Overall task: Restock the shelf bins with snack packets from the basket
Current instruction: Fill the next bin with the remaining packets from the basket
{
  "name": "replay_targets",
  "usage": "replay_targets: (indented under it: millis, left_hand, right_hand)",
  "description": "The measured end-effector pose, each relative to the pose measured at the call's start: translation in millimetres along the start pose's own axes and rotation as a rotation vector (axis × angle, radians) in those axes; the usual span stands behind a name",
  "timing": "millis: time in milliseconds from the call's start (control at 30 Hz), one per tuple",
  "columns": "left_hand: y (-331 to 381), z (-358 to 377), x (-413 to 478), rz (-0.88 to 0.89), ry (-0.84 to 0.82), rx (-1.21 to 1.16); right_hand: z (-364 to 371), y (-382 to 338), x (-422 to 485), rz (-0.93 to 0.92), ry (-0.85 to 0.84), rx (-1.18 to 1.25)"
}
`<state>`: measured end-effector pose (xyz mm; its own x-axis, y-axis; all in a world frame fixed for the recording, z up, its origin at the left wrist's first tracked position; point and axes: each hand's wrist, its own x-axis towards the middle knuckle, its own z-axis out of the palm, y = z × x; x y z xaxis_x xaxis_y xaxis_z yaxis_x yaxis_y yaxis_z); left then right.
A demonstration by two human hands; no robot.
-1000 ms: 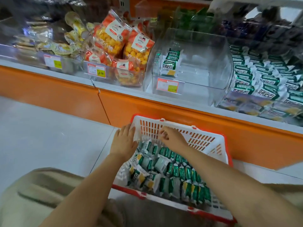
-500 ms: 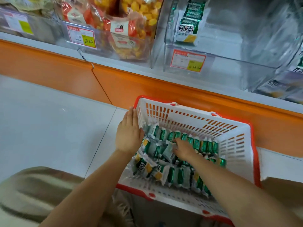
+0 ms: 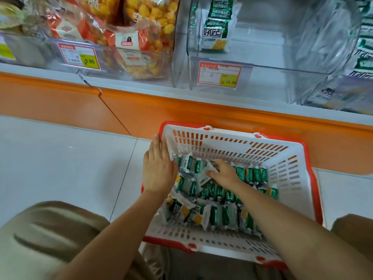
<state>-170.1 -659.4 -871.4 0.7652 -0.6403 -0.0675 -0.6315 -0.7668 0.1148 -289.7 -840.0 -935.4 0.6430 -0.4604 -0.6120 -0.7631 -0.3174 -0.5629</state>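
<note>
The snack packets (image 3: 218,201), green and white, fill the basket (image 3: 290,178) at lower centre in roughly three rows: a few dozen by my estimate, too crowded to count exactly. The right hand (image 3: 225,173) reaches among them, thumb and curled fingertips pinching one loose packet (image 3: 204,174). The left hand (image 3: 159,170) lies flat on the basket's left rim, fingers straight and pressed together. Above, the clear middle bin (image 3: 272,65) holds only one or two upright packets (image 3: 217,27) at its back left, so restocking looks barely begun. One bin of orange bags (image 3: 145,33) sits upper left, and one fuller bin (image 3: 363,47) shows at the right edge.
</note>
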Motion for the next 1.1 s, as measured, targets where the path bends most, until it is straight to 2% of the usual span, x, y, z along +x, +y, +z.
replay_targets:
  millis: [100,233,333,467,600,700,833,933,1100]
  left_hand:
    - [0,3,2,0.086,-0.007,0.038]
    - [10,6,5,0.402,0.02,-0.025]
    - [20,1,13,0.45,0.04,-0.223]
    - [33,-25,20,0.368,0.12,-0.484]
    - [33,-43,31,0.243,-0.002,-0.666]
    - [33,-58,34,0.265,-0.03,-0.81]
    - [42,-85,38,0.319,0.028,-0.879]
    - [44,-104,42,0.389,0.139,-0.852]
    - [46,-152,41,0.472,0.592,-0.611]
  right_hand:
    - [-16,-13,-11,-0.01,-0.021,0.328]
    - [-40,-38,-25,-0.081,-0.002,0.497]
    - [-53,-55,-34,-0.111,-0.002,0.609]
    - [-71,-69,-53,-0.195,0.013,0.641]
    - [-87,-77,-71,-0.353,0.169,0.485]
    - [-98,-86,-81,-0.506,0.209,0.385]
    - [-111,-105,-97,-0.606,0.264,0.276]
    - [-124,-118,-110,-0.669,0.367,0.289]
    - [-153,-143,-133,-0.775,0.521,0.31]
